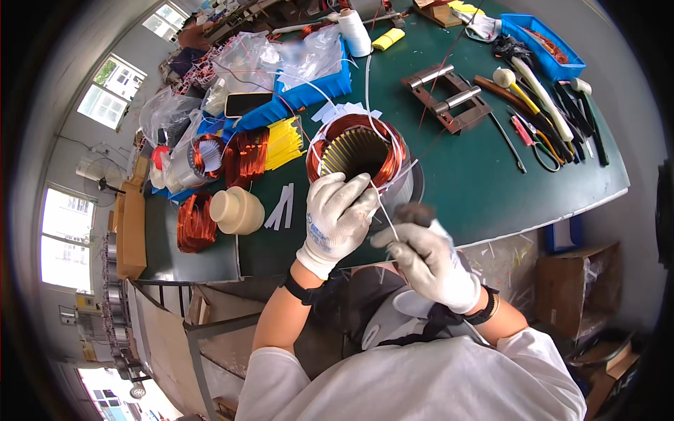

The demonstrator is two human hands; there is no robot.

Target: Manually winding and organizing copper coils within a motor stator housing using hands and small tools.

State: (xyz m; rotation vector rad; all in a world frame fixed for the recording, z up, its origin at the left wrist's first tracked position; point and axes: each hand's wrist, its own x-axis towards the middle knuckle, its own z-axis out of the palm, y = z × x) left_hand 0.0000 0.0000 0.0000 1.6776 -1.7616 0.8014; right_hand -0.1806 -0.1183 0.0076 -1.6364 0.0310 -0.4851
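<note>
A motor stator (387, 144) with copper windings round its slotted bore stands upright on the bench, several white cords draped over its rim. My left hand (338, 219), in a white knit glove, is closed at the near edge of the winding, its fingertips pressed on the copper. From there a thin white cord (386, 215) runs down to my right hand (428, 263). That gloved hand pinches the cord, its fingers partly blurred. Just above them is a dark brown blurred thing (414, 213), whose kind I cannot make out. White paper slips (344, 111) stick up behind the winding.
Copper coils (195, 223), a cream stepped cylinder (237, 210) and yellow strips (283, 144) lie left. Behind them is a blue bin (316, 90) and a white thread spool (354, 34). A metal frame (447, 98), mallet (504, 77), scissors (546, 156) and blue tray (547, 45) lie right.
</note>
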